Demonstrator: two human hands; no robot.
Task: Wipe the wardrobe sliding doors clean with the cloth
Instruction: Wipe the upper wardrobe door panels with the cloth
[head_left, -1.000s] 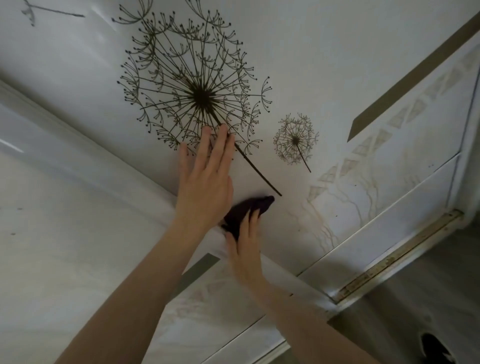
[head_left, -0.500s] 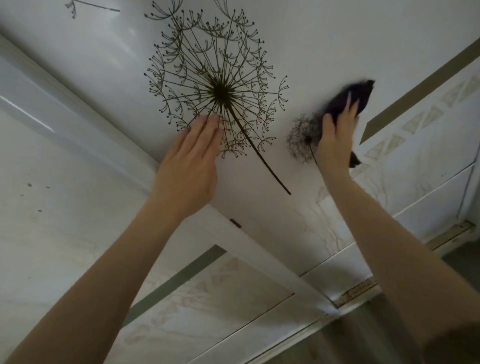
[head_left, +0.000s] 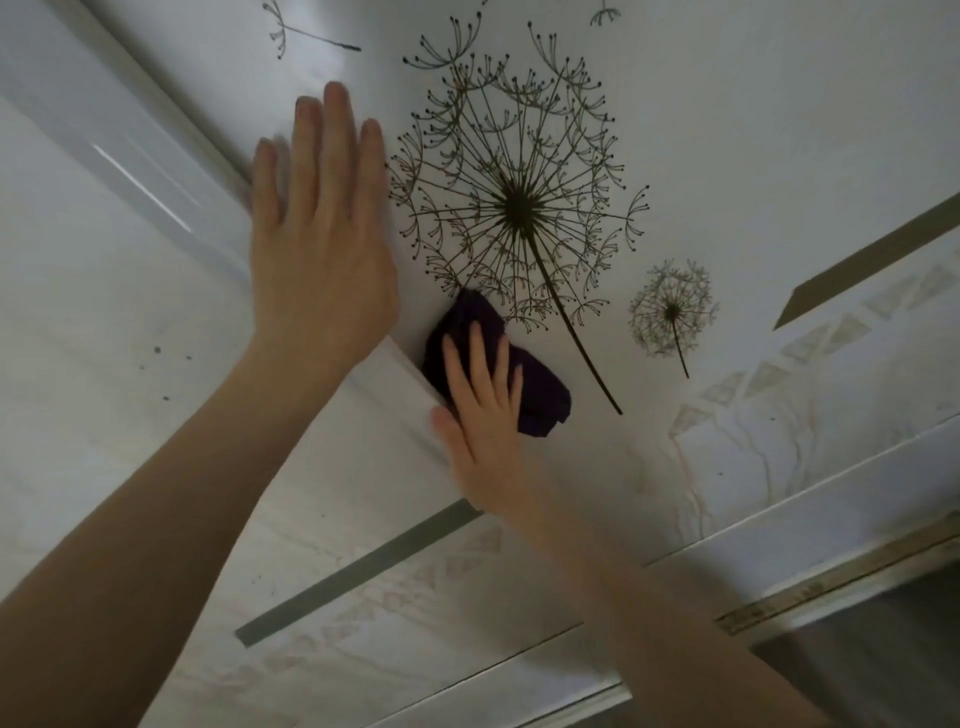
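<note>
Two hands lie on the white sliding door (head_left: 727, 130). The left hand (head_left: 322, 249) rests flat, fingers straight, left of the large dandelion print (head_left: 519, 208). The right hand (head_left: 483, 415) presses the dark purple cloth (head_left: 540, 392) with straight fingers, just below the print, beside the neighbouring door's edge (head_left: 395, 384). Not being gripped, the cloth may slip out or bunch.

You are working in a home, at a fitted wardrobe. You are facing two glossy white wardrobe sliding doors (head_left: 727, 130), the left one overlapping the other at a pale stile (head_left: 379, 384). A decorative dandelion print (head_left: 517, 208) is spreading over the rear door, with a smaller dandelion (head_left: 671, 310) beside it. Marble-veined panels (head_left: 753, 467) and grey bands (head_left: 358, 566) are running lower down. A worn metal track (head_left: 831, 587) is running along the foot of the doors, next to a dim floor (head_left: 883, 675).
</note>
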